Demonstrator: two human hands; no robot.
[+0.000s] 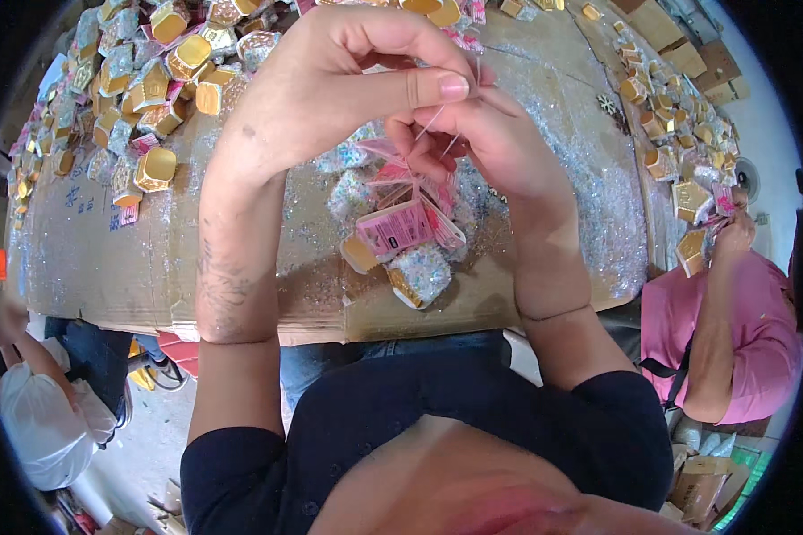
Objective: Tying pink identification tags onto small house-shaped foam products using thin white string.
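Note:
My left hand is closed, thumb and fingers pinching a thin pale string. Close against it, my right hand is closed too, its fingers curled around the same string. Below them sits a small cluster of ornaments with pink printed tags. One ornament in it is coated in white iridescent glitter and has a gold base. A gold ornament piece pokes out at the cluster's left. Pink strands rise from the tags toward my fingers; whether they join the string is hidden by my hands.
Glitter-strewn cardboard covers the table. A large heap of gold-and-glitter ornaments fills the far left, and another pile lines the right. A co-worker in a pink shirt handles ornaments there. Another person in white is at the left.

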